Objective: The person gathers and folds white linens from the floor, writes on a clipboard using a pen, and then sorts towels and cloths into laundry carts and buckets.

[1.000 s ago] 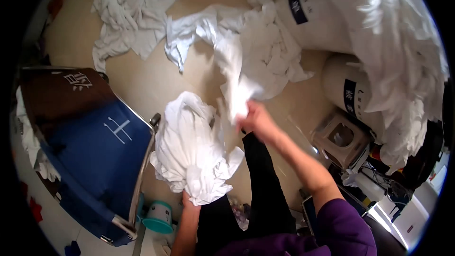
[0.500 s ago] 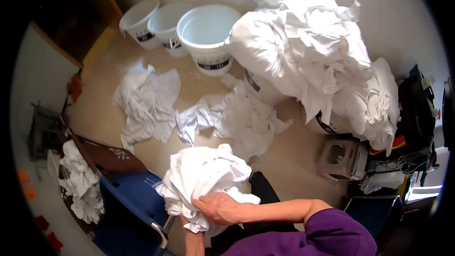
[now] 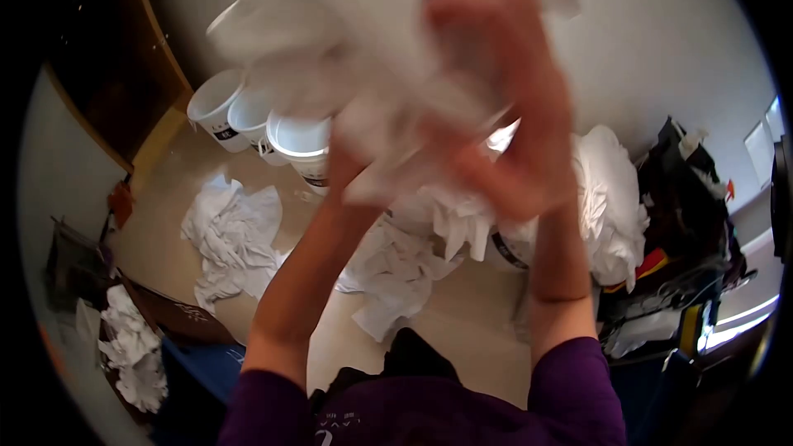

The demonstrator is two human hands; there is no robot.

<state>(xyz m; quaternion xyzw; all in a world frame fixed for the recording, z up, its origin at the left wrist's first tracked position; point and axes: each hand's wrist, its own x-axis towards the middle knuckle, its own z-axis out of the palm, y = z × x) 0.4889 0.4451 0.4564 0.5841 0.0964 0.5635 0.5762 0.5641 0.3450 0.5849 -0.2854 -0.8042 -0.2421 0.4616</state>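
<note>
A bunched white cloth (image 3: 355, 49) hangs high in front of me, smeared by motion. My right hand (image 3: 512, 91) is raised against its right side; the thumb is held away from the other fingers, but blur hides whether they grip it. On the lower left of the cloth, my left hand (image 3: 349, 158) is mostly covered by fabric and its fingers do not show. Below and behind, a heap of white cloth (image 3: 233, 239) and another crumpled white cloth (image 3: 392, 268) lie on the floor.
White buckets (image 3: 216, 111) stand in a row by the wall at the left. A large pile of white cloth (image 3: 611, 206) rises at the right, near dark bags and cables. A blue folding chair (image 3: 202, 367) and a brown bag of white cloths (image 3: 132, 347) are at lower left.
Both hands have risen from my lap to high in front of me, and the bundled white cloth has gone up with them, spreading out. The view has tilted up slightly.
</note>
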